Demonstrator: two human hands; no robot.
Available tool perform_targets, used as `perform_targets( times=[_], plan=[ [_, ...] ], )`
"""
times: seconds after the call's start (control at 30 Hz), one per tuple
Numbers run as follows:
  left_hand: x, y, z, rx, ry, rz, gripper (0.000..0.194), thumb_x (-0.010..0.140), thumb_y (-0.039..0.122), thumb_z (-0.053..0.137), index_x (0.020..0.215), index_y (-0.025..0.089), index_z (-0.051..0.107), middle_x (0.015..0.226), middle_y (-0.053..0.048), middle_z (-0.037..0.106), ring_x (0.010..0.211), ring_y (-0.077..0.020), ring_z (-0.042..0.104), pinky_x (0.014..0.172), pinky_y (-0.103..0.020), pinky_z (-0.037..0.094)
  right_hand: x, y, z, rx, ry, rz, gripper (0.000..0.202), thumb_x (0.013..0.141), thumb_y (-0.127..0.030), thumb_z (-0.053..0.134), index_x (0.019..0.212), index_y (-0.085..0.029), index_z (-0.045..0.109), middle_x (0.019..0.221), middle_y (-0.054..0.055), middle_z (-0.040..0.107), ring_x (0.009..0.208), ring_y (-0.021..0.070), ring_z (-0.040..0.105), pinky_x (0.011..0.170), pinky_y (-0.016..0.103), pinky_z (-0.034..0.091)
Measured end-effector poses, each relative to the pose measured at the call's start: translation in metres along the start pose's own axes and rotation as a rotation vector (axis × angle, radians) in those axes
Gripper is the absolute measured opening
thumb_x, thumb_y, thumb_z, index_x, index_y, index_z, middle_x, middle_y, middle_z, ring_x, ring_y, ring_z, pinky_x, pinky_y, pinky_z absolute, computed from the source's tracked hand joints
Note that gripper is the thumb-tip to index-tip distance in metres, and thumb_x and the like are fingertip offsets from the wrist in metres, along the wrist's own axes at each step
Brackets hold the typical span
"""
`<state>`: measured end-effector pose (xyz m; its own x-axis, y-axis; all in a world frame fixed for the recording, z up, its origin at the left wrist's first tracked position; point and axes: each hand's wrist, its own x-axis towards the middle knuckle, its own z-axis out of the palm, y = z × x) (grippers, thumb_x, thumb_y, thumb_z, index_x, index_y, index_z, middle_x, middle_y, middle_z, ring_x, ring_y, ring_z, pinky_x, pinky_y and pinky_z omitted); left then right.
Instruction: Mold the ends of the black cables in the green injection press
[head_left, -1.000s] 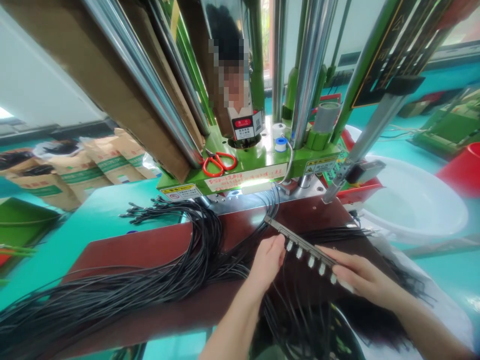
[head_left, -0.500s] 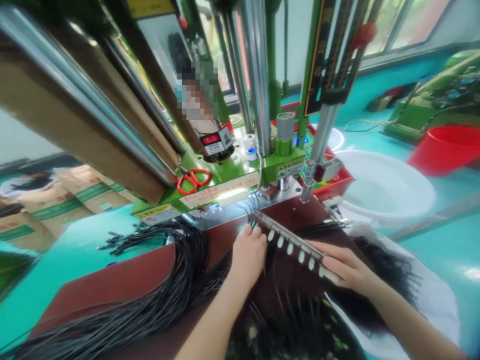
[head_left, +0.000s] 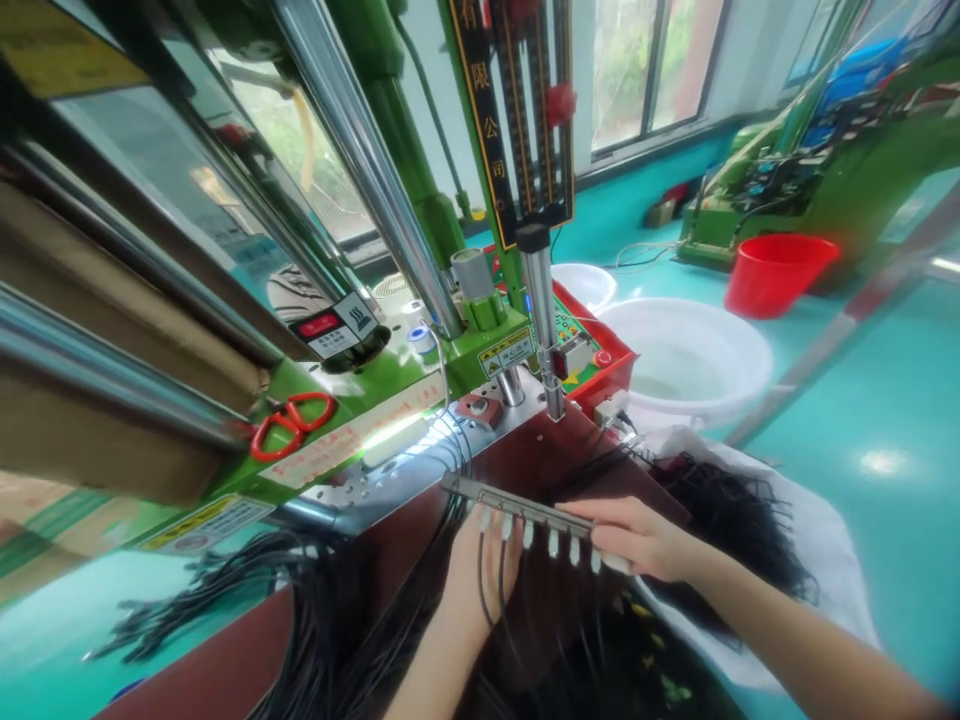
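A narrow metal mold bar [head_left: 525, 508] with a row of white plugs [head_left: 553, 542] along its lower edge lies slanted in front of the machine. My right hand [head_left: 649, 540] is closed around its right end, thumb and fingers on opposite faces. Beneath the bar's left part, my left hand [head_left: 484, 565] has its fingers bent up against the plugs; the fingertips are hidden, and I cannot make out what they pinch. Thin black cables [head_left: 501, 580] hang from the plugs, two of them draped over the back of my left hand.
A green press with steel columns [head_left: 367, 150] stands ahead, with red-handled scissors [head_left: 292, 425] on its ledge. Black cable bundles [head_left: 315, 600] lie at the left of the brown table [head_left: 217, 665]. On the right are a white sack [head_left: 825, 560], white tub [head_left: 690, 350] and red bucket [head_left: 780, 275].
The view has turned right. My left hand has moved from the bar's left tip to beneath its first plugs, and cables now drape over it. My right hand keeps its hold on the bar.
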<state>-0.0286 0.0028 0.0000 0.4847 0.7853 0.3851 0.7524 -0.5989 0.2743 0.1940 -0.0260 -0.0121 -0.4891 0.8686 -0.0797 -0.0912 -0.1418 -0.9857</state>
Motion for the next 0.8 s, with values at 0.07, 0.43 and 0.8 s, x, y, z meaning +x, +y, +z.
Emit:
perform_targets(
  times=[0.07, 0.43, 0.8],
  plan=[
    [0.0, 0.002, 0.008, -0.017, 0.02, 0.012, 0.021, 0.081, 0.017, 0.04, 0.09, 0.02, 0.059, 0.086, -0.009, 0.062, 0.086, -0.0236, 0.058, 0.081, -0.04, 0.045, 0.0, 0.001, -0.001, 0.003, 0.01, 0.006, 0.048, 0.081, -0.041, 0.053, 0.122, -0.016, 0.051, 0.07, 0.004, 0.055, 0.043, 0.0046, 0.034, 0.037, 0.017, 0.026],
    [-0.003, -0.003, 0.027, 0.055, -0.003, -0.003, 0.024, 0.082, 0.017, 0.04, 0.099, 0.017, 0.056, 0.097, -0.011, 0.059, 0.093, -0.025, 0.054, 0.082, -0.042, 0.045, 0.005, -0.003, 0.002, 0.075, 0.097, 0.137, 0.053, 0.078, -0.044, 0.055, 0.122, -0.015, 0.047, 0.053, -0.005, 0.041, 0.037, 0.0033, 0.026, 0.031, 0.016, 0.015],
    [-0.033, -0.037, -0.051, -0.29, 0.059, -0.335, 0.016, 0.08, 0.023, 0.046, 0.092, 0.02, 0.056, 0.092, -0.005, 0.054, 0.089, -0.0199, 0.047, 0.078, -0.036, 0.041, 0.017, -0.028, -0.013, -0.581, 0.127, 0.208, 0.018, 0.081, -0.033, 0.04, 0.092, -0.019, 0.044, 0.064, -0.002, 0.052, 0.04, 0.0072, 0.039, 0.036, 0.019, 0.022]
  ],
)
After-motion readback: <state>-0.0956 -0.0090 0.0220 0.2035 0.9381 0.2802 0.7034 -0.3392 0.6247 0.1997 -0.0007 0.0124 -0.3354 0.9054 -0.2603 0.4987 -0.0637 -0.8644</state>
